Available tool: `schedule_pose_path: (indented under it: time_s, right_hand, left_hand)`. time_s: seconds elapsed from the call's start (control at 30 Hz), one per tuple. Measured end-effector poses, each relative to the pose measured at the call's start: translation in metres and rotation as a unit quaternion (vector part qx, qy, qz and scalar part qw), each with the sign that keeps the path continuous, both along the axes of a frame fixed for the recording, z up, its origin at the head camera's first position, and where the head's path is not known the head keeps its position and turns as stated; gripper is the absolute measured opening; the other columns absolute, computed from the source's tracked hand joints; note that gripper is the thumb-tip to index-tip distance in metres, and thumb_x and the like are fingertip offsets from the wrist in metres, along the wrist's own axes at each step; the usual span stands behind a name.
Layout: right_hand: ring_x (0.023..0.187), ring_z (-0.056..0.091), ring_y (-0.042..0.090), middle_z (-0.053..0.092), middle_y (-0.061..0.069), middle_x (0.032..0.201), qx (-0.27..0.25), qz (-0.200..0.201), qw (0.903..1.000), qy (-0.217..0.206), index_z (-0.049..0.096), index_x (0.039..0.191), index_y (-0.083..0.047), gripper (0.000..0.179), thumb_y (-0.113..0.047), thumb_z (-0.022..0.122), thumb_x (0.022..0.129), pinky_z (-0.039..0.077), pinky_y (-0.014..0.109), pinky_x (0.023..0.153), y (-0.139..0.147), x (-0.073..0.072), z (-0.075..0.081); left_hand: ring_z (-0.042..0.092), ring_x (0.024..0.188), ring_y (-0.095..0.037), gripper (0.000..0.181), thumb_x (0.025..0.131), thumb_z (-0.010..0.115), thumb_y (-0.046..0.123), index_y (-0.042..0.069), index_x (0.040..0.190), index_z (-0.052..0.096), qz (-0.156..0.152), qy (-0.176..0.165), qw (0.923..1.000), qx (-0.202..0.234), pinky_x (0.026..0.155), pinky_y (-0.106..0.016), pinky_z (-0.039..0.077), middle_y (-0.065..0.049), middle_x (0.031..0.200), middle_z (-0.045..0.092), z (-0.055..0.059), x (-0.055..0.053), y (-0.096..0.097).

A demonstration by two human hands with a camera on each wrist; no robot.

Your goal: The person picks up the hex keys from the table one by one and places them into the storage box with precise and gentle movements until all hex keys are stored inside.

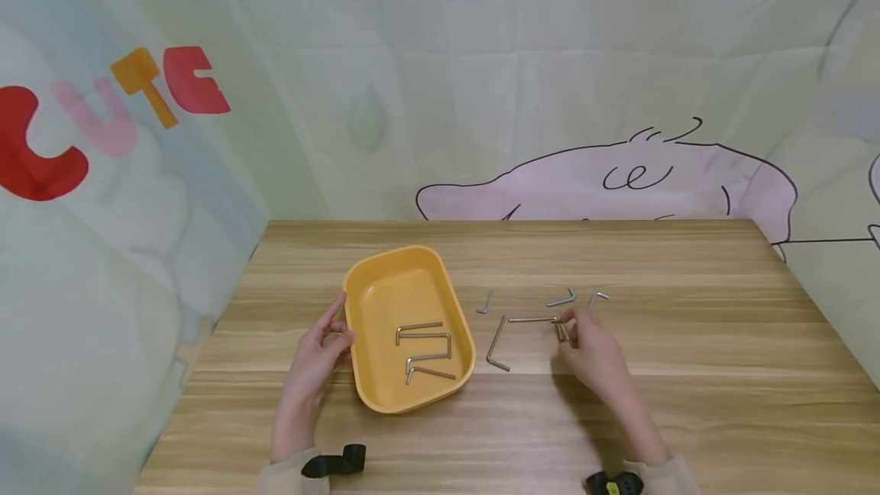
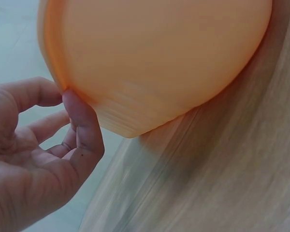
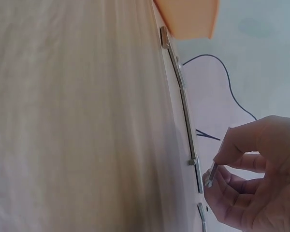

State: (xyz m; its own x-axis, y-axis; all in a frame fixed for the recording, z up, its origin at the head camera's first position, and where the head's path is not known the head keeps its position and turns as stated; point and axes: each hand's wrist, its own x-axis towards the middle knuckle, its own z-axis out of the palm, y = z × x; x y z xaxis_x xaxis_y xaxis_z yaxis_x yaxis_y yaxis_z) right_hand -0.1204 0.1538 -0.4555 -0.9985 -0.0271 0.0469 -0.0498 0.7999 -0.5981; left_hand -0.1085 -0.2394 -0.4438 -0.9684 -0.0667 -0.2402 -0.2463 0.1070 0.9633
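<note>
A yellow tray stands on the table, with several L-shaped hex keys lying in it. My left hand pinches the tray's left rim; in the left wrist view, thumb and fingers meet at the tray's edge. To the right of the tray, my right hand pinches a small hex key, partly hidden by the fingers. Close to those fingertips lies a long hex key. Another bent hex key rests between it and the tray.
Smaller hex keys lie farther back: one hex key near the tray, another hex key above the right hand, and a third hex key beside it. The wooden table ends at a printed cloth backdrop.
</note>
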Motion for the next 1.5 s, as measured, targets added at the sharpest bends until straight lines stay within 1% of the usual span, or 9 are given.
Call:
schedule_pose_path:
  time_s: [0.17,0.37,0.5,0.67,0.9,1.17,1.3,1.5]
  right_hand:
    - [0.072,0.051,0.018,0.057,0.007,0.082,-0.007,0.008,0.9998,0.016,0.056,0.108,-0.005,0.038,0.005,0.063,0.072,0.042,0.029,0.063,-0.006,-0.001,0.000]
    - [0.071,0.050,0.016,0.057,0.007,0.082,-0.016,0.019,0.9990,0.038,0.057,0.109,-0.003,0.039,0.006,0.063,0.072,0.042,0.027,0.062,-0.013,-0.002,0.003]
    - [0.072,0.049,0.015,0.055,0.007,0.082,-0.021,0.021,0.9989,0.037,0.057,0.109,-0.004,0.039,0.006,0.063,0.072,0.041,0.026,0.061,-0.018,-0.004,0.006]
    - [0.073,0.050,0.016,0.056,0.008,0.083,-0.023,0.027,0.9986,0.038,0.058,0.110,-0.004,0.040,0.007,0.065,0.072,0.042,0.026,0.062,-0.026,-0.004,0.009]
    - [0.069,0.049,0.013,0.056,0.004,0.077,-0.024,0.050,0.9958,0.073,0.059,0.105,-0.004,0.040,0.008,0.067,0.068,0.043,0.023,0.061,-0.039,-0.004,0.011]
    - [0.071,0.050,0.013,0.056,0.005,0.081,-0.024,0.062,0.9962,0.055,0.058,0.108,-0.006,0.040,0.008,0.067,0.071,0.045,0.022,0.061,-0.052,-0.005,0.018]
    - [0.071,0.050,0.013,0.055,0.004,0.081,-0.032,0.064,0.9956,0.060,0.058,0.107,-0.007,0.039,0.008,0.067,0.071,0.044,0.022,0.061,-0.061,-0.005,0.021]
    - [0.070,0.050,0.011,0.054,0.001,0.078,-0.035,0.063,0.9941,0.081,0.059,0.104,-0.009,0.035,0.006,0.065,0.073,0.045,0.022,0.062,-0.074,-0.002,0.025]
  left_hand:
    - [0.053,0.076,-0.002,0.065,0.095,0.054,0.006,0.022,0.152,0.029,-0.002,0.001,1.0000,0.000,0.069,-0.020,0.051,0.004,0.098,0.043,0.000,0.000,0.000]
    - [0.054,0.077,-0.004,0.066,0.094,0.054,0.005,0.021,0.152,0.028,-0.007,0.005,1.0000,0.001,0.070,-0.020,0.053,0.002,0.099,0.044,0.000,0.001,0.000]
    - [0.055,0.079,-0.004,0.065,0.094,0.053,0.004,0.021,0.152,0.028,-0.005,0.004,1.0000,0.005,0.071,-0.020,0.053,0.003,0.097,0.044,0.000,0.001,0.000]
    - [0.054,0.078,-0.004,0.065,0.095,0.054,0.005,0.023,0.152,0.030,0.003,-0.005,1.0000,0.004,0.071,-0.020,0.052,0.004,0.098,0.043,0.001,0.001,0.001]
    - [0.054,0.077,-0.003,0.065,0.095,0.054,0.005,0.022,0.152,0.029,-0.003,0.001,1.0000,0.001,0.070,-0.020,0.052,0.001,0.099,0.044,0.001,0.001,0.000]
    - [0.053,0.077,-0.004,0.065,0.095,0.054,0.005,0.021,0.152,0.028,-0.007,0.003,1.0000,0.002,0.070,-0.020,0.052,0.001,0.099,0.044,0.001,0.001,0.000]
    - [0.053,0.077,-0.003,0.065,0.095,0.054,0.005,0.022,0.152,0.029,-0.006,0.002,1.0000,0.001,0.070,-0.020,0.052,0.003,0.097,0.044,0.001,0.001,0.000]
    - [0.055,0.078,-0.004,0.065,0.095,0.054,0.006,0.021,0.153,0.028,-0.010,0.008,0.9999,-0.003,0.070,-0.020,0.053,-0.001,0.100,0.047,0.000,0.001,-0.001]
